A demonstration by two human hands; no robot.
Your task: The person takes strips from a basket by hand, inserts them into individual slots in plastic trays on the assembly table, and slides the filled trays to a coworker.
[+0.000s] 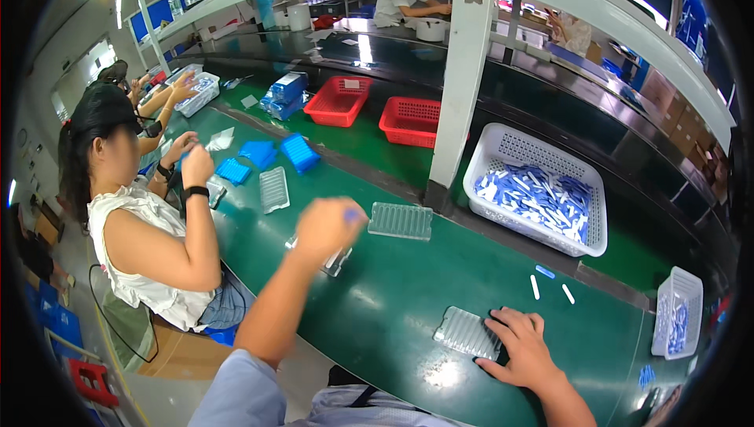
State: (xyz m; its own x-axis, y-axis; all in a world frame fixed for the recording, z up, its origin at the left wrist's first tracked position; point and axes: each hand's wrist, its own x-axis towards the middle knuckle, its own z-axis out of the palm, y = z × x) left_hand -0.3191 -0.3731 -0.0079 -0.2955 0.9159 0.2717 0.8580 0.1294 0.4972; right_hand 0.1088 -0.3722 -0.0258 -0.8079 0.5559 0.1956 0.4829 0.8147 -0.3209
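Note:
My right hand (525, 351) grips the right end of a clear ribbed plastic tray (463, 333) lying flat on the green table. Its thumb is at the near edge and its fingers at the far edge. My left hand (326, 231) is raised over the table at centre, curled closed and blurred. A bluish spot shows at its fingertips; what it is I cannot make out. Partly hidden behind this hand lies another clear tray (336, 262). Just right of it is a further clear tray (400, 221). Two white sticks (536, 286) and a blue stick (545, 271) lie beyond my right hand.
A white basket (542, 237) of blue and white sticks stands behind a white post (463, 74). A smaller basket (677, 313) is at right. Red baskets (338, 101) sit farther back. A co-worker (149, 223) works at left near blue packs (298, 152).

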